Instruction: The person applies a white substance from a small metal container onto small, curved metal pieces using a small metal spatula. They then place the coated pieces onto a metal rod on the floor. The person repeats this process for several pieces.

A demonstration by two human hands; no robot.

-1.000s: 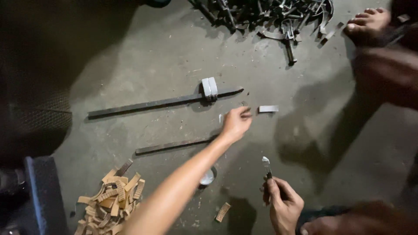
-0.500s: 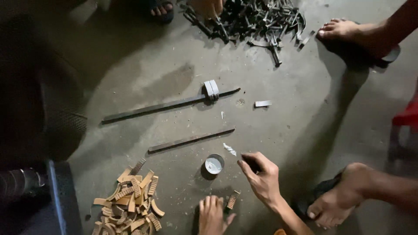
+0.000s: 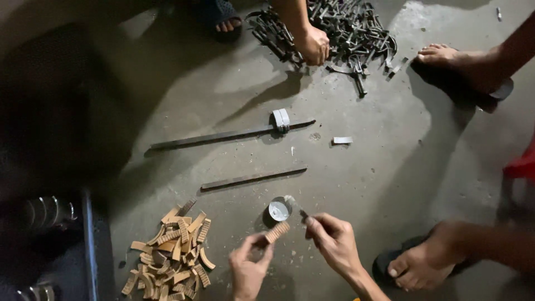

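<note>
L hand [image 3: 249, 267] pinches a small tan ribbed strip [image 3: 277, 232] btwn thumb and fingers, grip clamped on its lower end. The strip's long axis tilts up and to the right, free end pointing at the R hand [image 3: 334, 242].

R hand grip is closed on a thin brush-like stick [image 3: 295, 205]; can't make out exactly what it is. Its tip points up-left and sits at the rim of a small round tin [image 3: 278, 210] on the floor [image 3: 390, 167].

Key relation: tin lies just above the strip's free end, just left of the R grip; strip and stick nearly touching, both hands close to the tin, R slightly nearer.

Pile of same tan strips [image 3: 173, 251] well left of L grip. Another person's hand [image 3: 313, 44] works in a heap of dark metal parts [image 3: 345, 28], far up from both grips.
</note>
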